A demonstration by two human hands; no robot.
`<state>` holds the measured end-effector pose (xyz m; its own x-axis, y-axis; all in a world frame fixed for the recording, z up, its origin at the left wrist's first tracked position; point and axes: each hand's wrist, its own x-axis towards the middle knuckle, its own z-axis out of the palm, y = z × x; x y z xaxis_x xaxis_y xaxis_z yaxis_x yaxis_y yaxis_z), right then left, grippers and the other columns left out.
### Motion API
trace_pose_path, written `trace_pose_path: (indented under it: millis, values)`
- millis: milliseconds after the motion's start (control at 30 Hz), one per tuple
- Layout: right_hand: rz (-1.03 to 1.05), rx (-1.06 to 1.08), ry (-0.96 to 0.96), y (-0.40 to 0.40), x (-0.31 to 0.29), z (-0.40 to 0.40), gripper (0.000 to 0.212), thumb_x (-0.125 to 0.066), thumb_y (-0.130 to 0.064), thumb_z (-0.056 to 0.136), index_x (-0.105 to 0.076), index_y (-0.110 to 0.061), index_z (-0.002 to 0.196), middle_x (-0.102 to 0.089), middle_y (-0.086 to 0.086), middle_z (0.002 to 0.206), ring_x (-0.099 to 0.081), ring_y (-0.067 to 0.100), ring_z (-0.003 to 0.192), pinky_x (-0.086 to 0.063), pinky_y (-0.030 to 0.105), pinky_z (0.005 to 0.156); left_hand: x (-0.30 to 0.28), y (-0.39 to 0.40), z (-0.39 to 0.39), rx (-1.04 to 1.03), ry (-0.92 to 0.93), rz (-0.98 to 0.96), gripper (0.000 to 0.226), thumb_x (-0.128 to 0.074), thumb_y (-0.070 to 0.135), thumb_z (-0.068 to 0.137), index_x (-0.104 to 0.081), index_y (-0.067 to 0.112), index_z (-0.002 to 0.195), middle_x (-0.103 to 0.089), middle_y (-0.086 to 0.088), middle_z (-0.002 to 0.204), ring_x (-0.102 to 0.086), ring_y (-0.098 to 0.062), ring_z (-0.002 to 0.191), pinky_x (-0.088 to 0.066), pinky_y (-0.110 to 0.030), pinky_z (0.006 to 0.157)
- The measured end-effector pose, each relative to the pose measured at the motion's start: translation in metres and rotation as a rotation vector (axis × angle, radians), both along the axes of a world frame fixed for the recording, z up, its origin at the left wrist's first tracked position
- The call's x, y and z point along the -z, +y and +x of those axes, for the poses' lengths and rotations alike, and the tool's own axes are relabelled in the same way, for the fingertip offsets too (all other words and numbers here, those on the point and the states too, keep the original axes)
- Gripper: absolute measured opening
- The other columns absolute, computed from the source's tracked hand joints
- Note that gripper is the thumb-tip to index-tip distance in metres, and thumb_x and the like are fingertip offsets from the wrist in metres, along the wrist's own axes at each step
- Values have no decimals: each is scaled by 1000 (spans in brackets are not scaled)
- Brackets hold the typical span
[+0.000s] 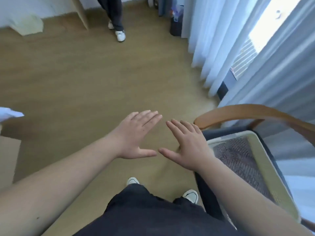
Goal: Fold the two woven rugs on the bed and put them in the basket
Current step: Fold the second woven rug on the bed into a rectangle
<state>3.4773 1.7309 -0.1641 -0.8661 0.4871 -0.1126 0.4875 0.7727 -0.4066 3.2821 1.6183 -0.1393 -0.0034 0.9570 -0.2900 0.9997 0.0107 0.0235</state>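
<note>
Home bedroom — wood-look floor [95, 79], sheer curtains [221, 40], wooden armchair [247, 111], bed corner [10, 113]

Single head-worn wide-angle cam, looking fwd and steeply down from standing height. Left hand [136, 133] and right hand [189, 145] close below lens, mid-frame. Wood floor [85, 79] beyond; chair [247, 113] at right edge, curtains [230, 40] upper right.

My left hand [134, 133] and right hand [189, 147] hover flat over the floor [85, 82]; at three o'clock the basket [262, 160] holds a woven rug [238, 159].
</note>
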Motion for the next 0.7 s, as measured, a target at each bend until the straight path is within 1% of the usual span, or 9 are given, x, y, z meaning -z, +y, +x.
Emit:
trace_pose_path:
  millis: [67,167,233,300,400,533,600,700]
  values:
    - [39,-161,-13,-32,-15,-65,88,-40,-78,82,-43,-20,149,-47,3,151,-43,31,137,-33,47,114,-12,-62,-47,-180,-11,34,112,-37,87,78,3,20,159,-4,-1,167,-5,-21,154,-9,-40,124]
    - [106,-355,-19,-93,-31,-163,90,-41,-80,82,-37,-24,152,-44,0,153,-39,28,140,-28,43,115,-20,-155,-115,-435,-42,52,114,-46,85,77,6,23,158,3,0,167,1,-20,154,-6,-38,122]
    - [112,-505,-43,-147,-39,-234,91,-39,-82,81,-33,-27,153,-39,-3,156,-35,24,143,-23,40,117,-23,-227,-158,-627,-85,58,118,-52,84,74,9,26,157,8,2,167,4,-19,153,-4,-36,121]
    - [106,-648,-47,-201,-46,-300,94,-34,-84,78,-29,-29,154,-37,-6,157,-33,20,144,-23,37,117,-29,-294,-192,-791,-109,88,121,-56,83,73,10,28,157,7,5,167,1,-17,153,-6,-37,121]
    - [74,-795,-50,-263,-60,-372,96,-31,-85,75,-28,-31,154,-41,-8,154,-35,16,142,-28,35,114,-42,-369,-224,-992,-131,119,121,-59,81,73,9,29,158,2,6,167,-5,-16,152,-10,-35,121]
    - [34,-981,-47,-339,-73,-477,93,-36,-84,75,-36,-30,151,-48,-9,148,-41,16,138,-33,34,108,-40,-456,-278,-1274,-174,180,118,-62,78,73,6,31,157,-3,9,166,-12,-14,151,-16,-34,120]
    - [4,-1056,-27,-373,-66,-533,94,-37,-83,73,-37,-30,150,-49,-9,147,-42,16,137,-33,33,108,-30,-490,-306,-1419,-185,202,117,-63,77,73,3,32,158,-7,10,165,-16,-13,150,-20,-34,120]
    - [-22,-1224,-25,-422,-54,-612,95,-35,-84,72,-33,-31,152,-45,-10,150,-39,14,138,-28,30,109,-21,-531,-349,-1605,-142,224,114,-63,76,73,-2,31,158,-14,10,165,-21,-13,149,-25,-36,118]
